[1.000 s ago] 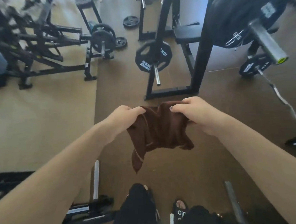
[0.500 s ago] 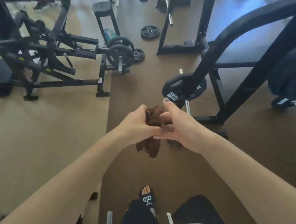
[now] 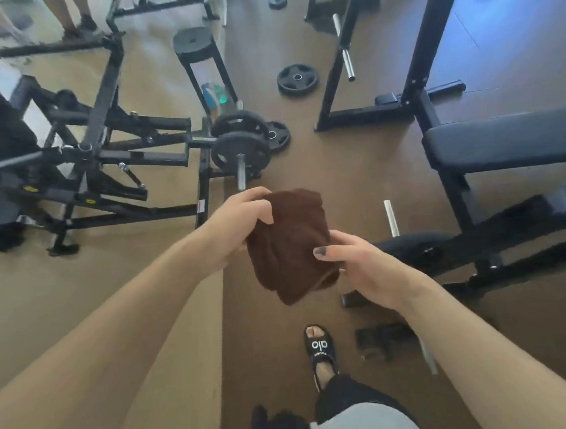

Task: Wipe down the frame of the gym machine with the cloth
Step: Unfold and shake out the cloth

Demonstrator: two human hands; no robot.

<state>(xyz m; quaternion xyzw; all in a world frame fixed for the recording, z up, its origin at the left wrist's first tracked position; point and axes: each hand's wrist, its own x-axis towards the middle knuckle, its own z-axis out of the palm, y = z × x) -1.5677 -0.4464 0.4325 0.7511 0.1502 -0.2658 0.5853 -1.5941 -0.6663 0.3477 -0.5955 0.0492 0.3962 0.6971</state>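
Note:
A folded brown cloth (image 3: 290,244) hangs in front of me, held between both hands above the floor. My left hand (image 3: 232,231) grips its upper left edge, fingers curled over the top. My right hand (image 3: 362,269) pinches its lower right side with thumb and fingers. A black plate-loaded gym machine (image 3: 103,160) with a tubular frame stands to the left, its loaded weight plates (image 3: 240,147) just beyond the cloth. A black bench rack frame (image 3: 453,182) stands to the right.
A loose weight plate (image 3: 297,79) lies on the floor ahead, a smaller one farther back. A padded bench (image 3: 511,141) is at the right. A black stool (image 3: 196,46) with a bottle under it stands behind the machine. Another person's legs (image 3: 70,14) are at top left. My sandalled foot (image 3: 319,349) is below.
The cloth went from spread wide to bunched between my hands, and is now folded into a thicker pad. The view has tilted up and left, showing more of the left machine.

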